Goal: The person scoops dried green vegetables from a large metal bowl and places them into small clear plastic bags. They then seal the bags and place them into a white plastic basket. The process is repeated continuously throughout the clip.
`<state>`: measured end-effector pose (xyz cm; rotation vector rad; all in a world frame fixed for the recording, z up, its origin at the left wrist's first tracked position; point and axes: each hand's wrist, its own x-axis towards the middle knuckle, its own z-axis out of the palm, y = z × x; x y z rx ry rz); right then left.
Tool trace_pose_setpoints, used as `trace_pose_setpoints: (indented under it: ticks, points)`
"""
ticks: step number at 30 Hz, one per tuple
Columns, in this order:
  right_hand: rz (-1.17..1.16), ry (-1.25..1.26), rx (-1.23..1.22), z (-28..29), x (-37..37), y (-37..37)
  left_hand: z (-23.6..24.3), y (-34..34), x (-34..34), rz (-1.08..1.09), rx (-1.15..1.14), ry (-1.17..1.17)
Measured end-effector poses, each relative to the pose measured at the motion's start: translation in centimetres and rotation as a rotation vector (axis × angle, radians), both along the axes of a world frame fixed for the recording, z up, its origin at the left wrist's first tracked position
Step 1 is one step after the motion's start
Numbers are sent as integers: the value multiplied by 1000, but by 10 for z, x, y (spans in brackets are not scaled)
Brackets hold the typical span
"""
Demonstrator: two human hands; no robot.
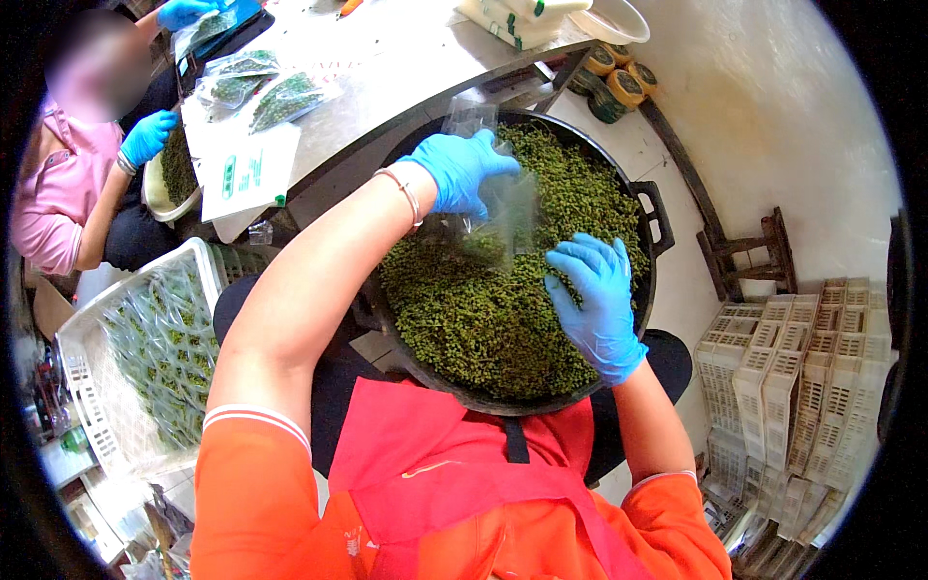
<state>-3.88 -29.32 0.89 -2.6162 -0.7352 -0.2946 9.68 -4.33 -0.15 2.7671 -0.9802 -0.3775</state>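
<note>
Head view: I'm looking down over both gloved hands above a big black pan (650, 208) of small green peppercorns (474, 324).
Left hand (462, 169): I've got it pinched on the top edge of a clear plastic bag (503, 208).
Bag: hanging upright, long axis up and down, its bottom among the peppercorns.
Right hand (594, 300): fingers spread, holding nothing, resting on the peppercorns just right of the bag, nearer its lower end.
Around: white crate (92, 338) of filled bags at my left; a co-worker's gloved hand (147, 137) at the steel table (387, 68).
</note>
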Motion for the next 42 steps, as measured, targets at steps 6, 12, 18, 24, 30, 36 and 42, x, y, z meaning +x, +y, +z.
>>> trace_pose_setpoints:
  ticks: [6, 12, 18, 24, 30, 36, 42]
  points:
    - [-20, 126, 109, -16, -14, -4, -21, 5, -17, -41, -129, -211]
    - [6, 165, 170, -24, -15, -2, 56, 46, -30, 194, -277, -438]
    - [39, 213, 176, -32, -14, 7, 142, 164, 52, 703, -452, -257]
    - [258, 372, 15, -31, 2, 50, 86, 294, 121, 1070, 92, -336]
    - [319, 476, -451, -53, 0, 88, 106, 266, 76, 1341, -490, -4]
    - [313, 362, -356, -59, -3, 77, 110, 262, -7, 974, -159, -922]
    - [117, 425, -386, -54, -4, 47, 23, 185, -76, 1060, -61, -406]
